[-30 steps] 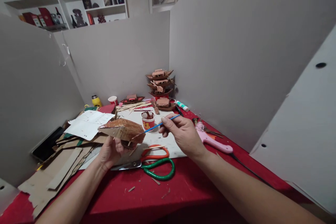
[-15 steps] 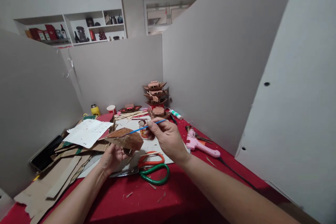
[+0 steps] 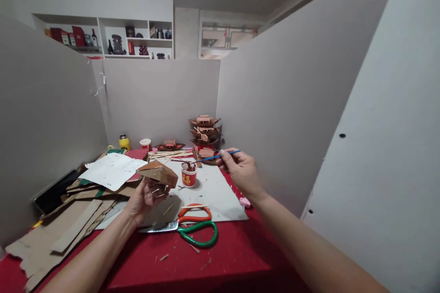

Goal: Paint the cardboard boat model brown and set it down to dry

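My left hand (image 3: 143, 201) holds up a brown model boat (image 3: 160, 175), tilted with its hull side upward and its underside parts hanging below. Between the fingertips of my right hand (image 3: 242, 171) is a thin blue paintbrush (image 3: 212, 157). Its tip is over the rim of a small red and white paper cup (image 3: 189, 178) with dark brown paint smeared inside. Whether the bristles touch the paint I cannot tell. Below the boat, a pair of scissors (image 3: 202, 233) with one orange and one green handle lies on the table.
Finished-looking boats (image 3: 205, 132) are stacked at the back, with another boat (image 3: 169, 144) left of them. Thin wooden sticks (image 3: 168, 154) lie before them. Cardboard pieces (image 3: 79, 224) and a white sheet (image 3: 115, 170) cover the left side. Grey partitions (image 3: 158, 96) enclose the table.
My right hand has moved right, away from the boat, taking the brush tip from the hull to the paper cup. The boat has shifted slightly left, and the view has tilted up.
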Tool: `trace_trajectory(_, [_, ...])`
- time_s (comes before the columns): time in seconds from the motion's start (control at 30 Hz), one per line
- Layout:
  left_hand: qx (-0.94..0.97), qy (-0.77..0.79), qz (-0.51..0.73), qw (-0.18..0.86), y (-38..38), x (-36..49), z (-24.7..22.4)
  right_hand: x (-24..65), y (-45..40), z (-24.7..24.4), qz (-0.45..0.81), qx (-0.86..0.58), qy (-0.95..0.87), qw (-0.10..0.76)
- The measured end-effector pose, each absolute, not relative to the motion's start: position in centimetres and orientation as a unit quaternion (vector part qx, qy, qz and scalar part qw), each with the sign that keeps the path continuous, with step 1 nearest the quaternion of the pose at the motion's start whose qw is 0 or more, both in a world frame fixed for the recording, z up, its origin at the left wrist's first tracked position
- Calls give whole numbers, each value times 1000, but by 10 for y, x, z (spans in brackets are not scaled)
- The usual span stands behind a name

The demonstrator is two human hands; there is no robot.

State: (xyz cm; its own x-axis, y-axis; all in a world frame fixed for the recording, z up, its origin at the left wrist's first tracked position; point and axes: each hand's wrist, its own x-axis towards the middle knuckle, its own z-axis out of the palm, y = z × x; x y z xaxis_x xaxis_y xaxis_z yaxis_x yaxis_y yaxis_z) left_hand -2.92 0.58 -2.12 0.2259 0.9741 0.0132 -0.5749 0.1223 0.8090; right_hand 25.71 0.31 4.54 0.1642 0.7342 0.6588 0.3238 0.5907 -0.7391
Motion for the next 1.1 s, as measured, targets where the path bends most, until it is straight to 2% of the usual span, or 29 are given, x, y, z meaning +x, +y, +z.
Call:
trace_trajectory(0.3, [341,308,556,693,7,-28,-19,234,77,25,84,-519,-722,450])
trace_trajectory(0.47, [337,318,567,681,9,-27,-18,221,101,21,81,-534,-746,390])
trace_trajectory(0.6, [329,322,575,676,10,-27,-19,225,112,18,90,-515,-757,393])
trace_trajectory(0.9, [306,344,569,681,11,-27,-18,256,116,9,131,-479,-728,474])
trace_trajectory(1.1, [305,373,568,667,15,-26,-21,238,114,-5,145,-484,-735,452])
